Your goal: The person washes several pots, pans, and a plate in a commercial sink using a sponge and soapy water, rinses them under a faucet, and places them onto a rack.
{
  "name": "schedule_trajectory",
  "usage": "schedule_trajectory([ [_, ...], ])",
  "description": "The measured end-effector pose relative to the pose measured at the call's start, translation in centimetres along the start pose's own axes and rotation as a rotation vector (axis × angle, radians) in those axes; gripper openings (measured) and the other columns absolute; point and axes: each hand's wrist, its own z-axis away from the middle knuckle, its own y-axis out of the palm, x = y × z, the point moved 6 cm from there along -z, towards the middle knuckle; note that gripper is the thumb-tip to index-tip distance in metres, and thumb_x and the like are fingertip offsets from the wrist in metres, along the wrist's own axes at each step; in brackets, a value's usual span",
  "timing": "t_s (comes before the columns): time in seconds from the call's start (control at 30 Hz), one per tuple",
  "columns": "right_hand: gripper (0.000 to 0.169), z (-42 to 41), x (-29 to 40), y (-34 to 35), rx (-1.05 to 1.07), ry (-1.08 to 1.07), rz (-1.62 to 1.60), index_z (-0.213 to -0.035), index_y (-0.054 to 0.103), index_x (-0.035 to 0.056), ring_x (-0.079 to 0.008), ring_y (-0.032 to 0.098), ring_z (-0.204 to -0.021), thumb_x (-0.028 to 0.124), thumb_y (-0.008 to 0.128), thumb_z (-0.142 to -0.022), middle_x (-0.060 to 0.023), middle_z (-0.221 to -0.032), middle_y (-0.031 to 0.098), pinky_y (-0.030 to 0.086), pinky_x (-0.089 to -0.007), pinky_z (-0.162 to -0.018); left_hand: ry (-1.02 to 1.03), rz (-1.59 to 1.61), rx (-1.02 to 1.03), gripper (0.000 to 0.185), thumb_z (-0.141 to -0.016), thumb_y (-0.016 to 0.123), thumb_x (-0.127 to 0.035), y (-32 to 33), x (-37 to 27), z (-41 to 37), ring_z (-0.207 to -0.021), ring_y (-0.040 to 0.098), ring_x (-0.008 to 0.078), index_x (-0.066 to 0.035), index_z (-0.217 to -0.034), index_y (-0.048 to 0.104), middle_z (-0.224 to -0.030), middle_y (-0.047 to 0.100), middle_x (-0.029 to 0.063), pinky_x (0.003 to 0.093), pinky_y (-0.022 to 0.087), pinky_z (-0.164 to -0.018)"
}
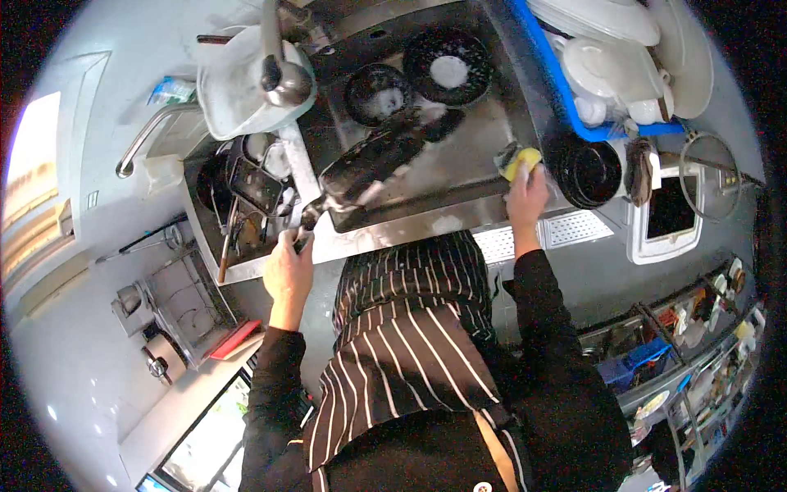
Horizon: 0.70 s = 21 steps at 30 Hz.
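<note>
My left hand [288,270] grips a dark handle at the sink's front edge, left of centre. The handle seems to belong to a long dark utensil or pan [381,166] that lies across the right basin; glare and suds blur its shape. My right hand [527,187] holds a yellow sponge [526,161] near the basin's right edge, with something dark and soapy beside it. Two round black pans or lids [377,93] [447,66] with white suds lie at the back of the steel basin [479,141].
A white tub [246,86] stands under the faucet [286,83]. The left basin holds a square pan [255,184] and several utensils. At the right are a blue crate [556,80] of white dishes, stacked black bowls [590,172] and a round metal hoop [710,175].
</note>
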Motion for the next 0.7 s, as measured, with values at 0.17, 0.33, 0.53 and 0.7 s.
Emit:
schedule_trajectory([
  [0.17,0.037,0.0,0.2,0.2,-0.067,-0.087,0.056,-0.106,0.063,0.0011,-0.0443,0.067,-0.088,0.037,0.054,-0.102,-0.0235,-0.095,0.07,0.051,-0.0484,-0.075,0.031,0.067,0.03,0.03,-0.086,0.073,-0.026,1.6,-0.7,-2.5,-0.089,0.069,0.0353,-0.01,-0.11,0.062,-0.095,0.071,0.0143,0.0472,0.052,-0.077],
  [0.33,0.033,-0.2,-0.3,0.3,-0.056,-0.032,0.026,-0.103,0.062,0.0017,-0.0417,0.067,-0.085,0.034,0.057,-0.102,-0.0215,-0.091,0.069,0.051,-0.0467,-0.073,0.247,0.022,-0.087,0.026,-0.081,0.072,-0.014,3.5,-3.2,-5.6,-0.094,0.067,0.031,-0.01,-0.105,0.062,-0.091,0.069,0.011,0.0442,0.05,-0.082],
  [0.53,0.031,0.2,0.6,0.2,-0.092,-0.085,0.024,-0.104,0.063,0.0016,-0.04,0.068,-0.085,0.032,0.056,-0.102,-0.0211,-0.092,0.07,0.051,-0.0447,-0.073,0.339,-0.014,-0.115,0.033,-0.079,0.073,-0.013,6.5,-3.9,-9.2,-0.097,0.065,0.0307,-0.013,-0.11,0.061,-0.097,0.067,0.0096,0.0426,0.05,-0.084],
  [0.7,0.03,0.2,1.6,0.2,-0.083,-0.143,0.138,-0.104,0.064,0.0019,-0.0393,0.068,-0.085,0.031,0.057,-0.102,-0.0207,-0.092,0.07,0.052,-0.044,-0.074,0.395,-0.068,-0.15,0.031,-0.078,0.07,-0.009,8.4,-5.0,-12.4,-0.102,0.064,0.0274,-0.013,-0.107,0.06,-0.099,0.068,0.0073,0.0426,0.047,-0.088],
])
